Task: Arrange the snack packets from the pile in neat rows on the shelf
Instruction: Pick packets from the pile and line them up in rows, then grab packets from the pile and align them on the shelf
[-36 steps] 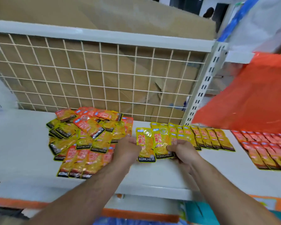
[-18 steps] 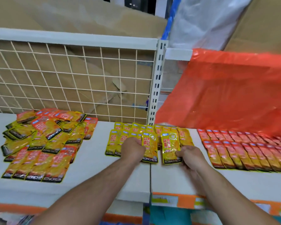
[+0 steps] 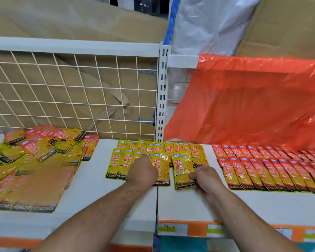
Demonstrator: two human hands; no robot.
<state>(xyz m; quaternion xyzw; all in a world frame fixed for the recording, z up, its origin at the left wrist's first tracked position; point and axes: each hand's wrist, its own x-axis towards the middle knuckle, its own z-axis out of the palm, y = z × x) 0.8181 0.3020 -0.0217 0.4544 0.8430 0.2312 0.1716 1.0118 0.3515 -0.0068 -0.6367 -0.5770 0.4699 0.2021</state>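
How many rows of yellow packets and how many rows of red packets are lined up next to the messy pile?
Yellow rows: 2
Red rows: 2
Total: 4 rows

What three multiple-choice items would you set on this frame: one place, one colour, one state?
1. The loose pile lies at which part of the shelf? A left B middle C right
2. The plastic sheet draped above the red rows is: A blue B orange-red C green
3. The right hand: A hangs idle B pinches a yellow packet C lies flat and open

1A, jumbled packets sit far left; 2B, it shows orange-red; 3B, thumb and fingers close on the packet's lower edge.
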